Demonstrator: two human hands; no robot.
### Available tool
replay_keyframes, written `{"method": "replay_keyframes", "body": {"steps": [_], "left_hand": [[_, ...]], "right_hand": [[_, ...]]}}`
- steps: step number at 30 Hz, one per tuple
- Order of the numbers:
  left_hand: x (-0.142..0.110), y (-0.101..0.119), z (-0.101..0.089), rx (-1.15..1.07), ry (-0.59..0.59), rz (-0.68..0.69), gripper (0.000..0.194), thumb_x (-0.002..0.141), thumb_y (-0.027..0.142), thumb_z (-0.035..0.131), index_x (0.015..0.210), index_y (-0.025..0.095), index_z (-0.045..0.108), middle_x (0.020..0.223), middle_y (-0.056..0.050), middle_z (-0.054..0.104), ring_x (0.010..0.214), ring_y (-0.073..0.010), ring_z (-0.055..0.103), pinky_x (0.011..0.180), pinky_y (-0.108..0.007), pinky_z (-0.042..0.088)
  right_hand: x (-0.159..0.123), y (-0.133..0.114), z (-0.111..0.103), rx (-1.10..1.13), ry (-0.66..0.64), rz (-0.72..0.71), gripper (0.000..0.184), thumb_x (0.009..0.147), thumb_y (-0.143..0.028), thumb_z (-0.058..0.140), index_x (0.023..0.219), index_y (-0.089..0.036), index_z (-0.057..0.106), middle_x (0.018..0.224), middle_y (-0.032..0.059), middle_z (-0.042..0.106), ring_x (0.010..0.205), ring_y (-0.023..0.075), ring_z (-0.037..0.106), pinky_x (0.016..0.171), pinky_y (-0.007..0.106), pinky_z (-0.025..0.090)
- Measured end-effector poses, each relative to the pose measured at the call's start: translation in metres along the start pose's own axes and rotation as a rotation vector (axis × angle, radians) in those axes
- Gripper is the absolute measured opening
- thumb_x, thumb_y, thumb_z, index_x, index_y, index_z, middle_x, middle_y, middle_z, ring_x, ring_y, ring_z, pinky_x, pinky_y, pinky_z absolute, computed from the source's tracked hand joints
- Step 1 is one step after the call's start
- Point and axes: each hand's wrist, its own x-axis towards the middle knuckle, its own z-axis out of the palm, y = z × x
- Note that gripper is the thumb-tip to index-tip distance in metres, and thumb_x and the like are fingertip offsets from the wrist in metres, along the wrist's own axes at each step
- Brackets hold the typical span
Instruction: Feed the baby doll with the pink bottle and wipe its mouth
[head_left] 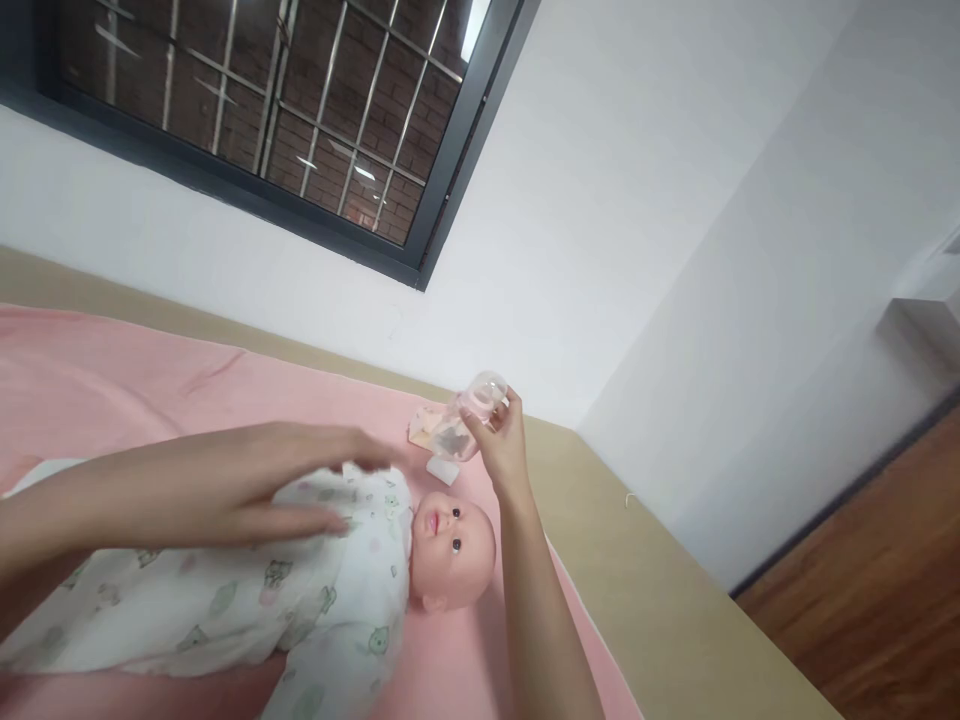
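A baby doll (450, 540) lies on its back on a pink blanket (112, 380), wrapped in a white printed swaddle cloth (225, 600). My left hand (300, 480) lies over the doll's chest with fingers stretched out, touching the cloth. My right hand (499, 435) is raised past the doll's head, its fingers closed round a clear baby bottle (472, 415) with a pink collar and a clear cap. The bottle is held tilted above the blanket.
A small white and beige item (435, 445) lies on the blanket behind the bottle. The blanket covers a tan surface (660, 600) against a white wall, under a barred window (285, 110). A wooden floor (885, 590) shows at right.
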Motion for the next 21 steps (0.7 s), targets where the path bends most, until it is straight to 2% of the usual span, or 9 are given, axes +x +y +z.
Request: {"method": "replay_keyframes", "body": {"steps": [1, 3, 4, 8, 13, 18, 21], "left_hand": [[0.007, -0.001, -0.005, 0.006, 0.040, -0.034, 0.047, 0.084, 0.052, 0.050, 0.129, 0.042, 0.049, 0.122, 0.005, 0.061, 0.101, -0.0237, 0.060, 0.085, -0.030, 0.048], [0.017, 0.001, -0.006, 0.036, 0.231, -0.130, 0.053, 0.084, 0.055, 0.048, 0.134, 0.038, 0.044, 0.121, 0.002, 0.061, 0.103, -0.0267, 0.059, 0.085, -0.034, 0.047], [0.019, 0.003, -0.004, 0.047, 0.277, -0.152, 0.056, 0.083, 0.057, 0.048, 0.135, 0.037, 0.042, 0.120, 0.000, 0.062, 0.102, -0.0279, 0.059, 0.083, -0.035, 0.047], [0.019, 0.015, 0.006, 0.045, 0.299, -0.131, 0.061, 0.082, 0.056, 0.049, 0.137, 0.031, 0.038, 0.118, -0.004, 0.063, 0.102, -0.0290, 0.059, 0.082, -0.035, 0.048], [0.018, 0.019, 0.008, 0.094, 0.290, -0.154, 0.063, 0.078, 0.050, 0.053, 0.135, 0.029, 0.039, 0.115, -0.005, 0.064, 0.094, -0.0296, 0.063, 0.072, -0.033, 0.050], [0.019, 0.022, 0.009, 0.066, 0.307, -0.187, 0.056, 0.075, 0.048, 0.055, 0.127, 0.030, 0.047, 0.113, -0.003, 0.065, 0.095, -0.0300, 0.063, 0.075, -0.035, 0.049], [0.020, 0.021, 0.010, 0.050, 0.305, -0.206, 0.059, 0.074, 0.049, 0.056, 0.129, 0.029, 0.045, 0.111, -0.005, 0.065, 0.097, -0.0312, 0.062, 0.077, -0.036, 0.049]], "right_hand": [[-0.009, -0.014, 0.008, 0.055, -0.058, 0.011, 0.066, 0.062, -0.031, 0.072, 0.119, -0.021, 0.041, 0.111, 0.0097, 0.062, 0.099, 0.0188, 0.062, 0.083, 0.033, 0.051], [-0.027, -0.039, 0.024, 0.164, -0.182, 0.044, 0.061, 0.063, -0.029, 0.073, 0.116, -0.022, 0.043, 0.112, 0.0076, 0.063, 0.103, 0.0184, 0.062, 0.084, 0.032, 0.051], [-0.037, -0.048, 0.031, 0.211, -0.240, 0.054, 0.058, 0.065, -0.029, 0.072, 0.115, -0.023, 0.044, 0.111, 0.0067, 0.063, 0.103, 0.0184, 0.062, 0.084, 0.033, 0.052], [-0.070, -0.068, 0.053, 0.310, -0.366, 0.074, 0.052, 0.067, -0.027, 0.073, 0.112, -0.025, 0.047, 0.113, 0.0043, 0.062, 0.107, 0.0184, 0.060, 0.092, 0.036, 0.051], [-0.089, -0.071, 0.063, 0.356, -0.381, 0.140, 0.054, 0.069, -0.028, 0.073, 0.116, -0.027, 0.046, 0.117, 0.0028, 0.058, 0.109, 0.0191, 0.059, 0.100, 0.042, 0.047], [-0.089, -0.073, 0.062, 0.408, -0.364, 0.144, 0.055, 0.068, -0.034, 0.074, 0.116, -0.027, 0.047, 0.114, 0.0040, 0.059, 0.103, 0.0197, 0.060, 0.090, 0.042, 0.053], [-0.086, -0.078, 0.059, 0.426, -0.301, 0.120, 0.052, 0.069, -0.035, 0.073, 0.114, -0.026, 0.049, 0.113, 0.0041, 0.060, 0.102, 0.0186, 0.060, 0.090, 0.039, 0.053]]}}
